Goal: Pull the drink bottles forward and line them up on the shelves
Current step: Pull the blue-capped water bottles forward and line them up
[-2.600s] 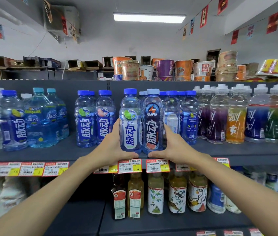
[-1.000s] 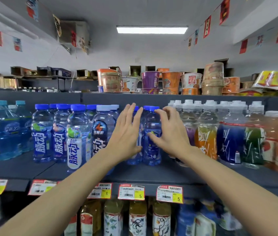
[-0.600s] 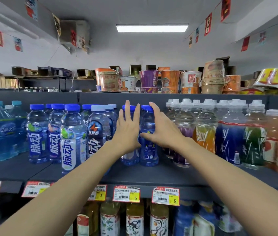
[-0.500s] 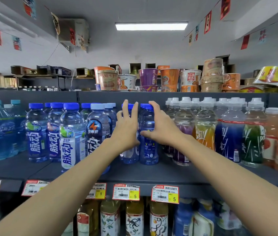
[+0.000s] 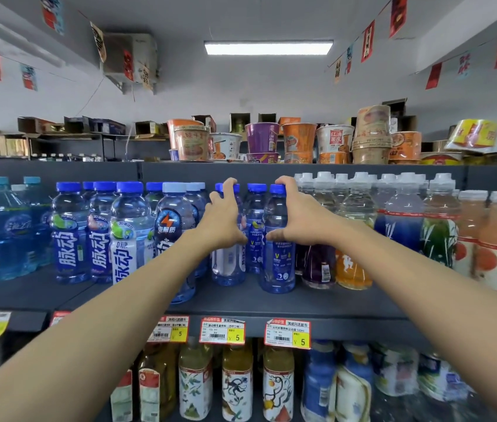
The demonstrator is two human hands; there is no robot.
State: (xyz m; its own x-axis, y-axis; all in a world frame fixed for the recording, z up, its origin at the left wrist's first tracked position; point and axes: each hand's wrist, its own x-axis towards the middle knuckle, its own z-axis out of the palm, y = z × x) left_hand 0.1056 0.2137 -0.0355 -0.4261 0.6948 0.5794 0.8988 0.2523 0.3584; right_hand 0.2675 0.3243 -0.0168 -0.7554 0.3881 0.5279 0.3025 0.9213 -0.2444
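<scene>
Small shop aisle, with a dark grey metal shelf stuffed with drinks and price tags clipped along its front lip. Both hands are up on the middle row. The left hand is wrapped around a clear plastic bottle with a blue cap and a pale label, fingers hooked up by the cap. The right hand grips its neighbour, a clear blue-capped bottle with a dark blue label, thumb on the label and fingers curled over near the cap. The dark-label one sits a bit nearer the front than the pale one, and both are set back from the lip. My worry is that both grips are high, so I'd guess dragging could kick the bases out and topple them. It's also tight in there. A white-capped bottle of purple drink stands just beside the right hand's bottle, and the left forearm crosses in front of a blue bottle with a lightning-bolt label near the edge, so one nudge could send it off.
</scene>
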